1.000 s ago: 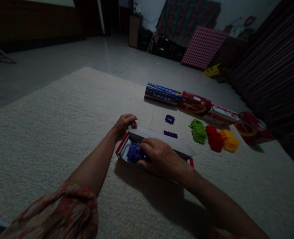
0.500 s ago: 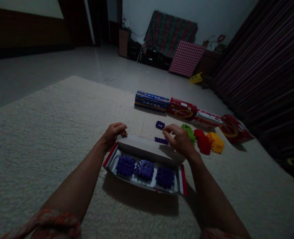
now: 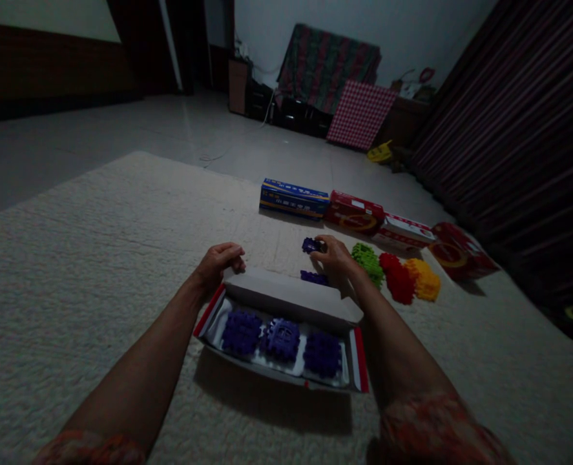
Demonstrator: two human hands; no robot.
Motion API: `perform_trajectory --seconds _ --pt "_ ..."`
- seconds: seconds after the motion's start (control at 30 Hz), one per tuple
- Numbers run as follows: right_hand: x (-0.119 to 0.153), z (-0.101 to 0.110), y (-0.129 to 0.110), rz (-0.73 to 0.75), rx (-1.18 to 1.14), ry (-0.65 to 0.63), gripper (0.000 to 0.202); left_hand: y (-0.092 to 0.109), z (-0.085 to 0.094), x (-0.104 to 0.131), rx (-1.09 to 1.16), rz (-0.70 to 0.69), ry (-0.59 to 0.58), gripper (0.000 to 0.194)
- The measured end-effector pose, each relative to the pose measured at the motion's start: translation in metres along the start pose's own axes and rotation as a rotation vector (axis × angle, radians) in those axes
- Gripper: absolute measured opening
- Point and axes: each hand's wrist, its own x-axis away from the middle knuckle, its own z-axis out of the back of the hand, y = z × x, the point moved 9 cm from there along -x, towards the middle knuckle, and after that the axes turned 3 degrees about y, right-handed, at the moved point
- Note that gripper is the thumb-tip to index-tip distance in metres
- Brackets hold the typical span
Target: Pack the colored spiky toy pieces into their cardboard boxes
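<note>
An open white carton (image 3: 286, 290) with red edges lies before me, holding purple toothed plastic building tiles (image 3: 282, 339) in three groups. At its far left corner, my left hand (image 3: 219, 263) has its fingers curled in; whether they grip anything is hidden. Beyond the raised flap, my right hand (image 3: 333, 254) pinches the edge of a loose purple toothed tile (image 3: 310, 245) between thumb and fingers. Another purple tile (image 3: 314, 278) lies nearer, partly behind the flap. To the right of that hand are green tiles (image 3: 367, 263), red tiles (image 3: 398, 278) and yellow tiles (image 3: 424, 279).
A blue box (image 3: 293, 200), a red box (image 3: 354, 212), a white-and-red box (image 3: 405, 231) and another red box (image 3: 463, 250) stand in a row beyond the tiles. Everything rests on a pale textured mat (image 3: 97, 258). A striped curtain (image 3: 504, 129) hangs at the right.
My right hand has moved away from me and slightly left, from above the flap to the far purple tile, and its fingers have closed on it. My left hand has barely moved.
</note>
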Motion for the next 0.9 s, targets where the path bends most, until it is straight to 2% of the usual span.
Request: perform_trajectory --seconds 0.2,0.37,0.47,0.57,0.63,0.73,0.8,0.9 --pt "0.0 0.004 -0.004 -0.035 0.066 -0.014 0.045 0.001 0.001 -0.001 -0.032 -0.009 0.003 0.019" --pt "0.006 0.011 -0.007 -0.042 -0.001 0.012 0.04 0.0 0.001 -0.002 -0.039 -0.014 -0.001 0.019" --pt "0.012 0.023 -0.006 -0.068 -0.066 0.087 0.037 0.001 0.0 0.0 -0.028 -0.001 -0.001 0.017" --pt "0.024 0.046 -0.015 -0.026 -0.099 0.176 0.037 0.004 -0.001 0.002 -0.008 -0.002 0.008 0.015" --pt "0.04 0.066 -0.03 0.037 -0.124 0.231 0.039 0.006 -0.002 0.003 -0.008 -0.006 0.011 0.015" --pt "0.079 0.098 -0.066 0.154 -0.136 0.293 0.041 0.007 -0.004 0.003 -0.009 -0.013 0.005 0.017" --pt "0.111 0.112 -0.097 0.248 -0.123 0.269 0.039 0.008 -0.004 0.004 0.001 -0.017 0.007 0.018" --pt "0.155 0.111 -0.144 0.397 -0.126 0.124 0.032 0.008 -0.004 0.005 0.007 -0.012 0.006 0.018"
